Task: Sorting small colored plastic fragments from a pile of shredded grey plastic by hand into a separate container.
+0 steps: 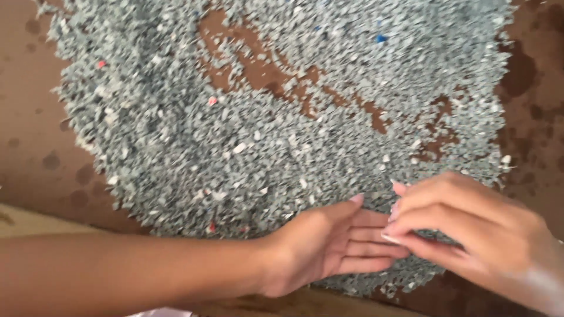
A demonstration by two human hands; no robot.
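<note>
**Two hands meet at the lower edge of a heap of grey flakes**

At about 9 o'clock the brown surface (pixel 29 147) is bare and shows dark round stains. A forearm comes in from about 8 o'clock and runs low across the view toward the middle.

The heap of grey flakes (pixel 176 135) starts next to the bare part and covers most of the view, from 11 o'clock to 3 o'clock. It is a thin, wide layer of small shredded chips, mostly grey-blue, with some white ones. A few red chips (pixel 212 101) lie in the left half, and a blue chip (pixel 380 39) lies near 1 o'clock. Through the middle, a bare brown streak (pixel 264 70) runs from about 12 o'clock down toward 3 o'clock, where the flakes are pushed apart.

The left hand (pixel 329 246) lies at about 5 o'clock on the lower edge of the heap. It is open and flat, palm turned up, fingers straight and pointing to the right. I cannot tell if some flakes lie on the palm.

The right hand (pixel 464 223) is at about 4 o'clock, just beside it. Its fingers are bent and drawn together, and the tips touch the fingers of the left hand. If it pinches a small chip between the tips, the picture is too blurred to show it.

I judge that the step in hand is sorting: odd chips are picked from the grey ones and brought to the open palm. The next move asks for a fine pinch and a still left palm.
</note>
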